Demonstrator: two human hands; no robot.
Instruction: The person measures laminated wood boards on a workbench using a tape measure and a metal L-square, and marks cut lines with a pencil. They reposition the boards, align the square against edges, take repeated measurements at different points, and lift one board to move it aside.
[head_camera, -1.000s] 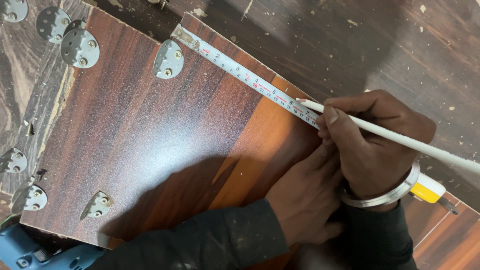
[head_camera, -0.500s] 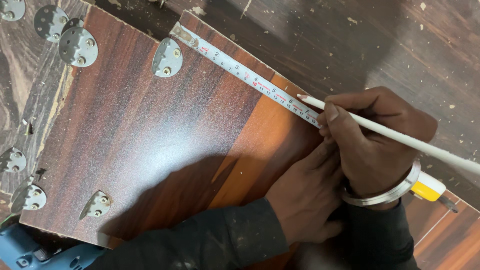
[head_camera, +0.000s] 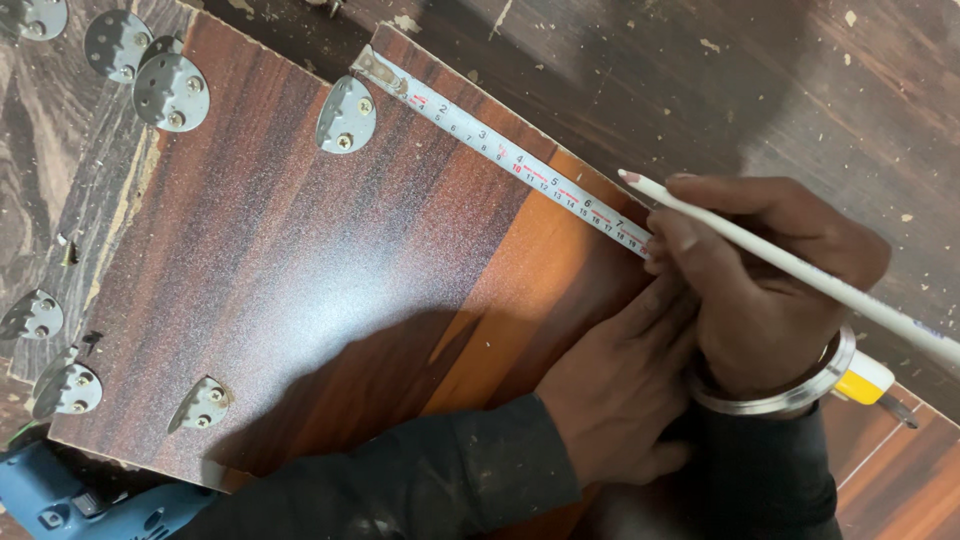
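I see marking step in hand: right hand, fingers closed on long white pencil, tip at steel measuring tape stretched along edge of dark wood-grain laminate board. Left hand, fingers flat, pins tape. Next move, I judge, calls for steady tape.

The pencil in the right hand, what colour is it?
White. The pencil looks plain white along its whole length, with a pinkish tip, clearest in the head view.

I saw the left hand lay flat, palm down, fingers together. The right hand (bracelet on its wrist) rested over it, fingers curled in a writing grip.
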